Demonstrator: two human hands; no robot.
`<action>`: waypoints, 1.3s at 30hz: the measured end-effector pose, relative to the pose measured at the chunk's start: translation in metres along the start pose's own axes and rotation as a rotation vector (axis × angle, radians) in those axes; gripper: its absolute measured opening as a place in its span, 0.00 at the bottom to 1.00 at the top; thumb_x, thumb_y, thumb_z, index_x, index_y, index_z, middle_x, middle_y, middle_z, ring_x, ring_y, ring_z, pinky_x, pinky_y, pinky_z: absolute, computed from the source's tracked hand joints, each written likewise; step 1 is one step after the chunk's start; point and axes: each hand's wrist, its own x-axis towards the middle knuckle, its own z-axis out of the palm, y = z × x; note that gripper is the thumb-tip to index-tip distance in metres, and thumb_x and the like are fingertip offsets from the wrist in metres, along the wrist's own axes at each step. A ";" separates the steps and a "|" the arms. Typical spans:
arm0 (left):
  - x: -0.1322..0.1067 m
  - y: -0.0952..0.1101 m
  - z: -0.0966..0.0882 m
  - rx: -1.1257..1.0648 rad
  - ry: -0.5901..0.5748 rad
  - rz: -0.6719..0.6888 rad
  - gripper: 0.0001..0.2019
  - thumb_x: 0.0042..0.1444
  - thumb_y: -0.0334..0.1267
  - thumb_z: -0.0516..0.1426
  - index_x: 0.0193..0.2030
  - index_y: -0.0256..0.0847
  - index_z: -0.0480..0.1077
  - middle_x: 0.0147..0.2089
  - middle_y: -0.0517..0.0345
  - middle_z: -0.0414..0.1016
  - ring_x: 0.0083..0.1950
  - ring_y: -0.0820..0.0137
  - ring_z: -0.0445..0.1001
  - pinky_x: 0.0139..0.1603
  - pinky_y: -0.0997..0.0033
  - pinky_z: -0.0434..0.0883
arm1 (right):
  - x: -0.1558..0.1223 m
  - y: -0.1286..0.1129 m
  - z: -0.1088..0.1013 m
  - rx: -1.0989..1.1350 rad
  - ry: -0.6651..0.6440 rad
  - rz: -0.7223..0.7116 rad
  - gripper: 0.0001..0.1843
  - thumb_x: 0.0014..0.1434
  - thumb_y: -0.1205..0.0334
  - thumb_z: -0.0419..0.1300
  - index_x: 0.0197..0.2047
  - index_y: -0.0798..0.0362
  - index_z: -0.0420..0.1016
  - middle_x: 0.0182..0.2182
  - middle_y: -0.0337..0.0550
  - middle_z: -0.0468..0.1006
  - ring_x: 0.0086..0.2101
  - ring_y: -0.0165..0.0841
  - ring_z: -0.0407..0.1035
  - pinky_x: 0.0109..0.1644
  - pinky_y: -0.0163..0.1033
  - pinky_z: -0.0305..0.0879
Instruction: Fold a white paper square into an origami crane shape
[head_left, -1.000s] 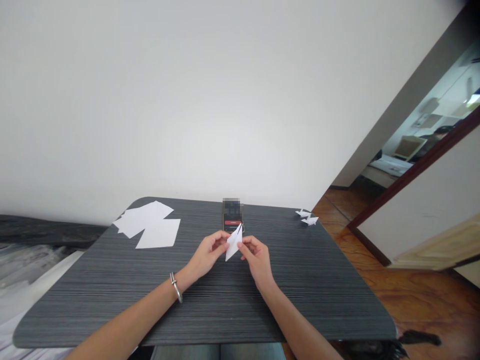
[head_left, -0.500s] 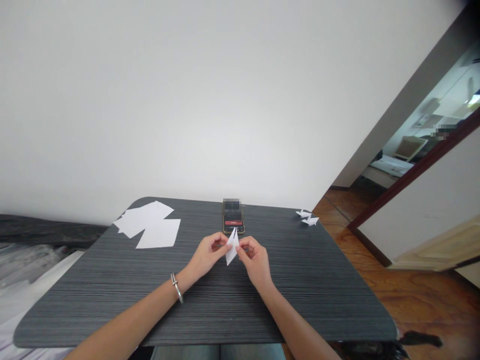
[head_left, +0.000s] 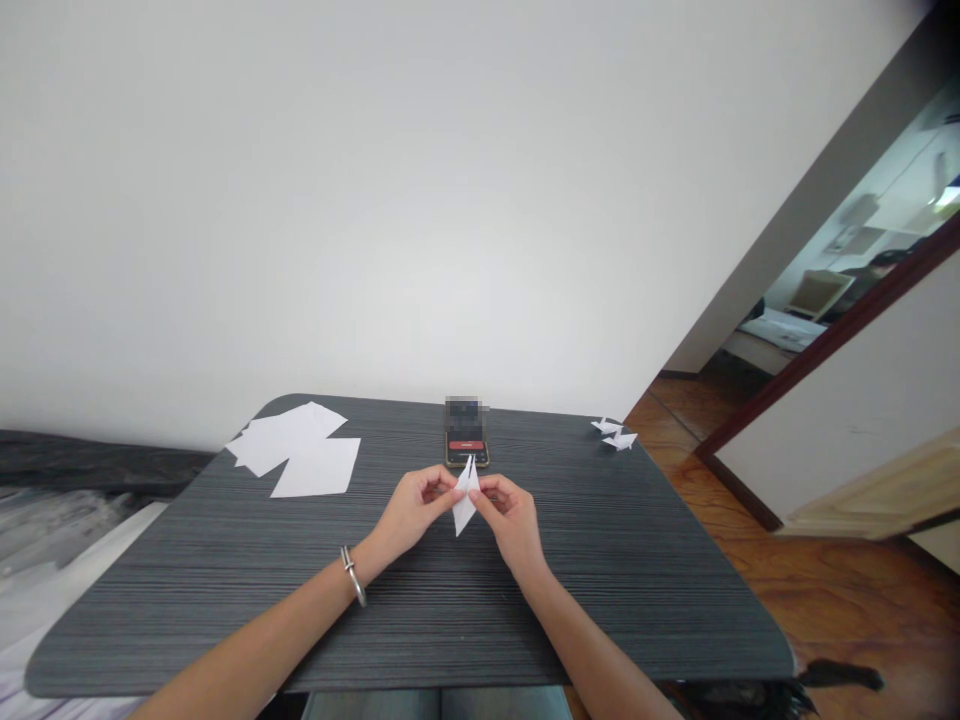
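A piece of folded white paper [head_left: 465, 512], long and diamond-shaped with two narrow points at its far end, is held between my hands over the middle of the table. My left hand [head_left: 421, 508] pinches its left edge between thumb and fingers. On the other edge, my right hand [head_left: 511, 515] grips with the thumb lying on top of the paper. Just beyond the far points is a phone [head_left: 466, 445] with a lit screen and a red bar across it. Some of my fingers are hidden behind the paper.
Loose white paper sheets [head_left: 319, 465] overlap at the left of the dark table [head_left: 390, 635]. Small folded paper figures [head_left: 620, 440] sit near the far right corner. A white wall [head_left: 480, 200] rises behind the table. Through the doorway at right, a person [head_left: 877, 265] is partly visible.
My right thumb has slid slightly left over the folded paper, and the paper's near tip sits a little lower. Both hands keep their hold.
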 end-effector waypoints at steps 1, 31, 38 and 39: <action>0.000 0.000 0.000 -0.002 0.000 -0.001 0.11 0.47 0.42 0.59 0.27 0.34 0.67 0.27 0.59 0.71 0.28 0.73 0.67 0.31 0.74 0.64 | 0.000 0.000 0.000 0.009 -0.002 0.009 0.06 0.50 0.60 0.59 0.28 0.55 0.73 0.25 0.41 0.75 0.26 0.32 0.68 0.31 0.35 0.64; 0.002 0.001 -0.001 -0.038 0.025 -0.010 0.15 0.47 0.41 0.59 0.20 0.35 0.59 0.20 0.66 0.60 0.23 0.78 0.57 0.25 0.78 0.54 | 0.000 -0.001 0.002 0.148 -0.036 0.071 0.13 0.46 0.63 0.62 0.36 0.54 0.66 0.22 0.35 0.72 0.23 0.28 0.66 0.28 0.33 0.61; 0.001 0.001 -0.001 -0.039 0.044 0.006 0.14 0.49 0.41 0.57 0.21 0.35 0.59 0.20 0.65 0.60 0.23 0.78 0.58 0.26 0.77 0.55 | 0.001 0.002 0.004 0.177 -0.152 0.161 0.11 0.47 0.56 0.61 0.25 0.56 0.70 0.19 0.37 0.71 0.20 0.26 0.62 0.25 0.32 0.59; 0.001 0.001 -0.001 -0.042 0.045 0.009 0.14 0.49 0.41 0.57 0.22 0.35 0.60 0.20 0.65 0.60 0.23 0.78 0.57 0.26 0.77 0.55 | 0.001 0.002 0.004 0.171 -0.139 0.150 0.11 0.47 0.56 0.61 0.24 0.56 0.69 0.18 0.36 0.70 0.20 0.26 0.62 0.25 0.32 0.59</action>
